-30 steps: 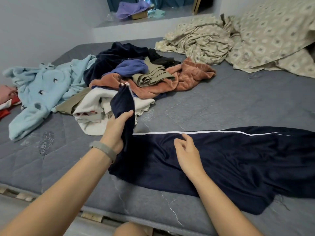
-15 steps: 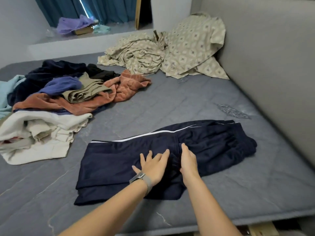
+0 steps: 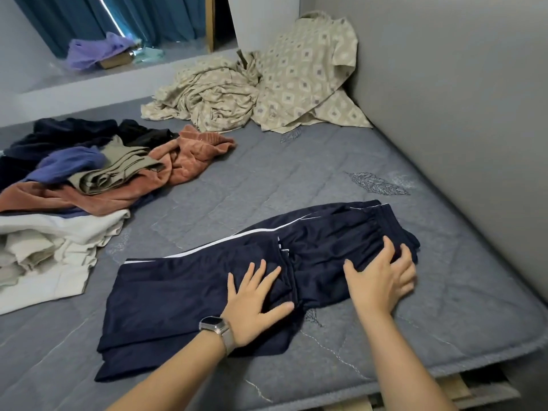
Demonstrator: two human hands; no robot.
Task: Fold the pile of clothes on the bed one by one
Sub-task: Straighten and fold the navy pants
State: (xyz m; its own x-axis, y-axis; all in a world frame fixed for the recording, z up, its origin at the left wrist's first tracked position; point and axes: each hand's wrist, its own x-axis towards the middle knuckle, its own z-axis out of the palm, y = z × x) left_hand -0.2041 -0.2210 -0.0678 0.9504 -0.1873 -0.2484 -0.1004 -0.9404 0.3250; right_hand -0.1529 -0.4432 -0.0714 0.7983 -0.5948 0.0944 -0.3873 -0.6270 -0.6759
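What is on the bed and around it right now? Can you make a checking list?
Surface: grey quilted mattress, on wooden slats.
Job's things: navy trousers lying flat, partly folded; unfolded clothes pile at left.
Clutter: patterned bedding crumpled in the corner.
Hands: left hand flat on the trousers; right hand on the waistband end, fingers spread.
Cables: nothing seen.
Surroundings: grey wall, teal curtain, purple cloth on the ledge.

Left hand (image 3: 252, 304) lower centre, fingers spread flat, watch on wrist, right hand (image 3: 379, 280) centre right, fingers splayed, both forearms extended
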